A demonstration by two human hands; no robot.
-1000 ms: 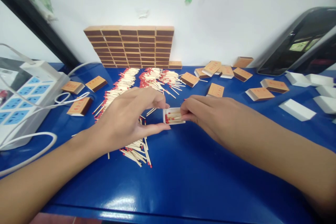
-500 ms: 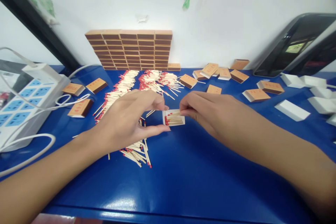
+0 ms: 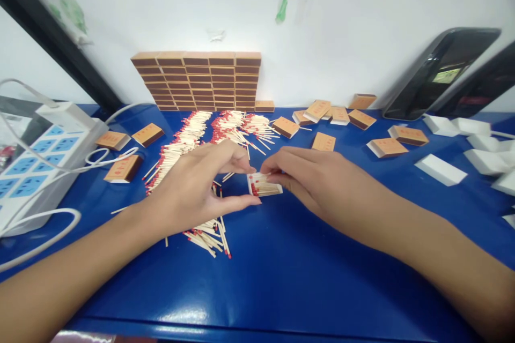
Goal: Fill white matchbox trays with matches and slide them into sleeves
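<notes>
A small white matchbox tray (image 3: 250, 185) holds several red-tipped matches (image 3: 265, 188) lying lengthwise, heads to the left. My left hand (image 3: 197, 179) grips the tray, thumb along its near side and fingertips at its far side. My right hand (image 3: 309, 177) is closed in a pinch over the tray's far right part, its fingertips on matches there; how many it pinches is hidden. Left of the tray, partly beneath my left hand, lies a loose heap of matches (image 3: 207, 238). Behind it are more piles of matches (image 3: 227, 126).
Stacked matchboxes (image 3: 197, 83) form a wall at the back. Loose orange matchboxes (image 3: 285, 127) lie at the back and left. White trays (image 3: 441, 169) are scattered at the right, near a leaning phone (image 3: 438, 72). A power strip (image 3: 52, 155) with white cables stands left on the blue table (image 3: 281, 278).
My right hand has moved left, from the tray's right end to over its matches. The matches now lie flatter in the tray. The view has shifted slightly.
</notes>
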